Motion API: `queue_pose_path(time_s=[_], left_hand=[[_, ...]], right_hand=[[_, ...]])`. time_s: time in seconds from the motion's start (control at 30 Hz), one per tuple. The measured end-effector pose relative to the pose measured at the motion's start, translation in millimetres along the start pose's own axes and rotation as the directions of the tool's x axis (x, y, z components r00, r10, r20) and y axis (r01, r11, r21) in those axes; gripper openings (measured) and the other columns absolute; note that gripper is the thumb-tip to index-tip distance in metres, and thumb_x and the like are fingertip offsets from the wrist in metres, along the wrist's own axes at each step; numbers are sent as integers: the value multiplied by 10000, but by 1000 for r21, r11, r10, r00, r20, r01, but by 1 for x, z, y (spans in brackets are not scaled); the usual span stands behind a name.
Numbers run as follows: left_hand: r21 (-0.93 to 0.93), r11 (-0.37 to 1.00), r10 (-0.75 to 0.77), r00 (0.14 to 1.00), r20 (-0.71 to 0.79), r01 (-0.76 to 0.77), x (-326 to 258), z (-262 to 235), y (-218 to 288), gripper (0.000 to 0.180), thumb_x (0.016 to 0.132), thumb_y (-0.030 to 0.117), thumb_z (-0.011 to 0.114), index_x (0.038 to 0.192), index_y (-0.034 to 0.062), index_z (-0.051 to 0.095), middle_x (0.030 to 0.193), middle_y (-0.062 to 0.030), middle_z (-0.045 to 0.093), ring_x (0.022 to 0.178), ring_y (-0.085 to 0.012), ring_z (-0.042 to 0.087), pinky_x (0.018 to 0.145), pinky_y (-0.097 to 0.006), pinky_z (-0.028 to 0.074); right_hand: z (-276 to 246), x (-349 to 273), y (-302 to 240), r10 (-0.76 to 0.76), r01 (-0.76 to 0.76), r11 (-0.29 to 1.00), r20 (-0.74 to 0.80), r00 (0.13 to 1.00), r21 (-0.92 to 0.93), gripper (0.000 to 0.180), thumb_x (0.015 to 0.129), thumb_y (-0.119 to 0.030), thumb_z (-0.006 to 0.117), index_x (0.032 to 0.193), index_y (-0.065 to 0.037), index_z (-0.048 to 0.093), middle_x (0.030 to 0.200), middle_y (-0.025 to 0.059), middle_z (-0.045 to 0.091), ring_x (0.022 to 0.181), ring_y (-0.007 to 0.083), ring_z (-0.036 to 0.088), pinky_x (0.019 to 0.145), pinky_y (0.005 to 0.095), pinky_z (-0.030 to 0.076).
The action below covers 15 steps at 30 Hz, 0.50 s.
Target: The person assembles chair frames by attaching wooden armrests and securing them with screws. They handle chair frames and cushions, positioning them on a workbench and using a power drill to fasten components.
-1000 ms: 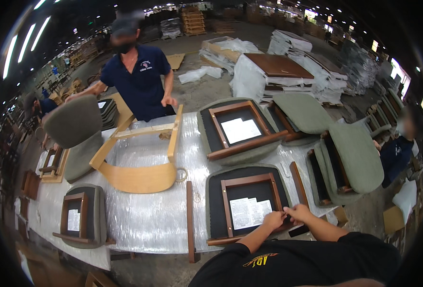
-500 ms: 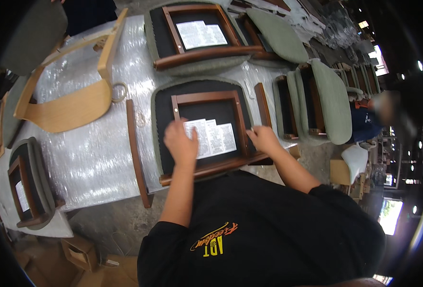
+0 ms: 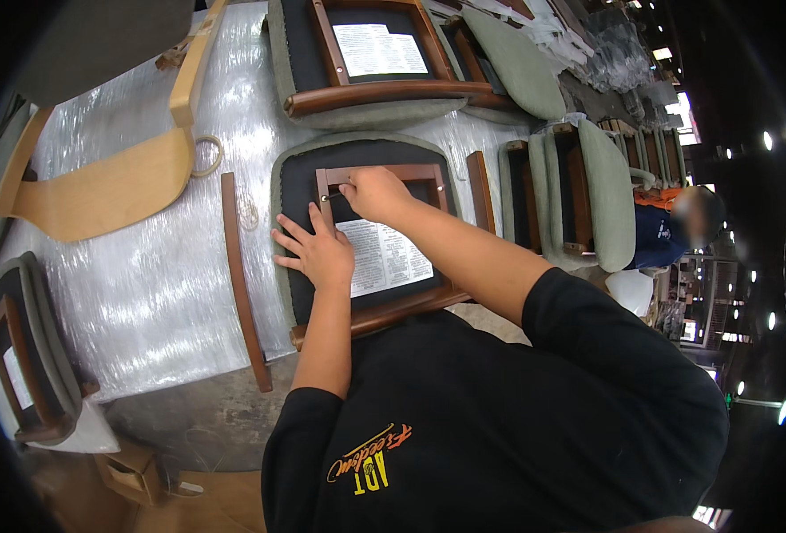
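Observation:
An upturned seat cushion [image 3: 295,178] with green-grey edging and a black underside lies in front of me. A brown wooden frame [image 3: 384,175] sits on it, around white printed sheets [image 3: 393,258]. My right hand [image 3: 380,194] is closed at the frame's far left corner. A thin dark tool [image 3: 333,195] pokes out of that fist toward a fastener in the wood; most of it is hidden. Beside it my left hand [image 3: 322,256] rests with spread fingers across the frame's left side and the black underside.
Loose brown wooden rails [image 3: 244,275] lie left and right of the seat. More upturned seats [image 3: 371,102] stand beyond it and at the right [image 3: 608,195]. A pale bent-wood part [image 3: 109,186] rests on the plastic-wrapped tabletop [image 3: 162,311]. Another person [image 3: 664,235] is at the right.
My right hand has crossed from the frame's right side to its far left corner. My left hand has slid left off the sheets, its fingers now spread.

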<state>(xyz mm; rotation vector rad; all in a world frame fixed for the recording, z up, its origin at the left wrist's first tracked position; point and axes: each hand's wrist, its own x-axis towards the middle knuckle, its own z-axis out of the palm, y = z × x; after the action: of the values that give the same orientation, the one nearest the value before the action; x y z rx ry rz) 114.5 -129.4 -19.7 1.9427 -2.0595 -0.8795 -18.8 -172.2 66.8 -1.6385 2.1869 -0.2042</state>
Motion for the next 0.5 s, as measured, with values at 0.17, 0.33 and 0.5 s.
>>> queue_pose_path(time_s=[0.17,0.33,0.5], left_hand=[[-49,999,-12,1000,1,12,-1,-1,1,700,946,288,693,1588,185,432,1699,-330,101,1563,-569,24,1140,-820,37],[-195,937,218,921,-324,-291,31,13,-11,636,965,257,684,1558,133,488,1639,-296,327,1534,-478,299,1206,-715,171],[-319,846,357,898,-256,-427,71,36,-18,562,848,94,697,1403,54,616,1525,-156,544,1480,-412,414,1249,-636,206]], right_hand=[[3,16,1,-110,114,992,91,990,-45,337,964,-292,639,925,20,758,922,270,734,902,459,719,850,520,581],[10,47,-8,-54,147,973,443,895,-178,452,1008,-357,521,968,17,773,909,268,748,885,429,746,835,526,590],[-7,39,-29,-376,539,734,413,829,-412,416,792,-346,770,1050,-21,736,1045,220,760,910,361,770,751,499,607]])
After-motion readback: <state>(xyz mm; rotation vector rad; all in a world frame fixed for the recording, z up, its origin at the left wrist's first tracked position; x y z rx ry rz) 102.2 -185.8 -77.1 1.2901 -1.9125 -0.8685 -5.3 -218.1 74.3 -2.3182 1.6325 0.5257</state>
